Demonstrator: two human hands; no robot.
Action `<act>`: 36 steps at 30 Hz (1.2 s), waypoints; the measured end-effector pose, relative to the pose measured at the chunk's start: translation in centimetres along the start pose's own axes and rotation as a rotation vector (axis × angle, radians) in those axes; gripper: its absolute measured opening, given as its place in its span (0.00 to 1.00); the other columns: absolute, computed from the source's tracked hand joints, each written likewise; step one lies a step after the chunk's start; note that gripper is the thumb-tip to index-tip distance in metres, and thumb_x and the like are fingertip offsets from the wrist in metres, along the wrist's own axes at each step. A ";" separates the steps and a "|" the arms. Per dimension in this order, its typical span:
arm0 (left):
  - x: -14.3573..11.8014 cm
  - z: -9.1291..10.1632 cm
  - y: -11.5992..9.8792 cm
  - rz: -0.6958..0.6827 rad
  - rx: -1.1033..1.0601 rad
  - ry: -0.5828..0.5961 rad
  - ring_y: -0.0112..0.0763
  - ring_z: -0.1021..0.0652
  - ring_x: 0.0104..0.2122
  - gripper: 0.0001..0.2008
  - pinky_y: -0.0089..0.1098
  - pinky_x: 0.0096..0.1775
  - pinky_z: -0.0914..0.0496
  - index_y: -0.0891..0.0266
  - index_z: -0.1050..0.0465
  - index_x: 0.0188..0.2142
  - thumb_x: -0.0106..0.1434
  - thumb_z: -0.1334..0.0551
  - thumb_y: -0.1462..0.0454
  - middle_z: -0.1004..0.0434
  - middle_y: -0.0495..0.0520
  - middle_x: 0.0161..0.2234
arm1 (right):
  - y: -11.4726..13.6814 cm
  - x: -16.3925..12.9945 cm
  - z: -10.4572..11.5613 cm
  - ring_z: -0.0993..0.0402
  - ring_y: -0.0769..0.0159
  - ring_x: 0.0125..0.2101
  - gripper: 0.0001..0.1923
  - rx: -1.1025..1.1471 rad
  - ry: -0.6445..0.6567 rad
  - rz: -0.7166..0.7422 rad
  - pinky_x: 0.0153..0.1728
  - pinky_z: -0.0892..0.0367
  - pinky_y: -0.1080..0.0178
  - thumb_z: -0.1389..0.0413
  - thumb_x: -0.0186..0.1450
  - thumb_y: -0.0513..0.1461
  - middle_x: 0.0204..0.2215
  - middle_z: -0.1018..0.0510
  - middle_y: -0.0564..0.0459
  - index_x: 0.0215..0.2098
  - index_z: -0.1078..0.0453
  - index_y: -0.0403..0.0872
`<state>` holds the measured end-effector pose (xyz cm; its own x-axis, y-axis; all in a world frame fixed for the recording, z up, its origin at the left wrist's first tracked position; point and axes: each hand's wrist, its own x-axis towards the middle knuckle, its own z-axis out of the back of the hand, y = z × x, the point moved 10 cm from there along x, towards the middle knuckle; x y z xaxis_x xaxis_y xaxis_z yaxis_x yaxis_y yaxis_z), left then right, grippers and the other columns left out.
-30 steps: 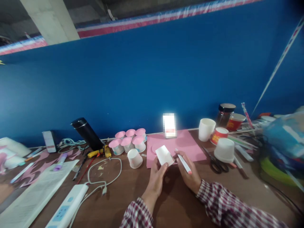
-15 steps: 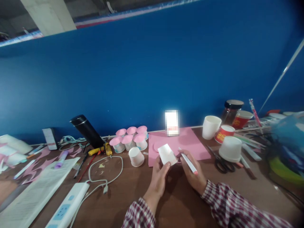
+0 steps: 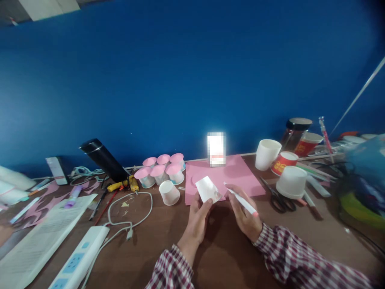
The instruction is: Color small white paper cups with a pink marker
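The big pink sheet lies flat on the brown table, and your two hands are just in front of its near edge. Your left hand pinches a small white card and holds it up over that edge. Your right hand is closed around a white marker, its tip pointing at the card.
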<state>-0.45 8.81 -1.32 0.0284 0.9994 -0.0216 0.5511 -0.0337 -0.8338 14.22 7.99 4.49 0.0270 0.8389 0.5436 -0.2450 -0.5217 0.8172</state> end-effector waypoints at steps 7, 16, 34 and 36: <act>-0.2 -0.1 -0.2 0.010 0.059 0.001 0.42 0.24 0.47 0.25 0.41 0.51 0.33 0.60 0.34 0.53 0.56 0.34 0.60 0.24 0.59 0.47 | 1.2 -0.5 0.2 0.25 0.58 0.38 0.12 -0.094 0.006 0.072 0.40 0.29 0.57 0.52 0.69 0.41 0.38 0.23 0.46 0.45 0.30 0.48; -0.1 0.1 0.2 0.000 0.082 0.007 0.41 0.24 0.46 0.26 0.43 0.52 0.34 0.61 0.34 0.53 0.56 0.34 0.61 0.23 0.59 0.45 | 1.1 -0.4 -0.3 0.27 0.62 0.33 0.08 -0.046 0.038 0.016 0.35 0.30 0.62 0.52 0.69 0.40 0.34 0.24 0.49 0.42 0.33 0.48; 0.0 1.0 0.6 -0.016 0.190 -0.031 0.40 0.25 0.47 0.25 0.43 0.53 0.35 0.61 0.37 0.53 0.57 0.35 0.60 0.24 0.58 0.47 | 0.9 -0.4 -0.8 0.26 0.63 0.36 0.09 -0.005 0.081 0.000 0.37 0.30 0.62 0.51 0.69 0.39 0.36 0.24 0.50 0.45 0.32 0.48; 0.0 1.0 0.6 -0.015 0.198 -0.033 0.40 0.25 0.47 0.26 0.43 0.53 0.35 0.60 0.37 0.54 0.57 0.35 0.60 0.25 0.58 0.47 | 0.8 -0.4 -0.8 0.26 0.63 0.35 0.09 0.005 0.082 -0.004 0.37 0.30 0.63 0.51 0.69 0.39 0.36 0.24 0.50 0.45 0.32 0.49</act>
<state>-0.93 8.82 -2.33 -0.0077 0.9997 -0.0234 0.3763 -0.0188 -0.9263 13.22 7.32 4.80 -0.0512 0.8505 0.5235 -0.2403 -0.5193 0.8201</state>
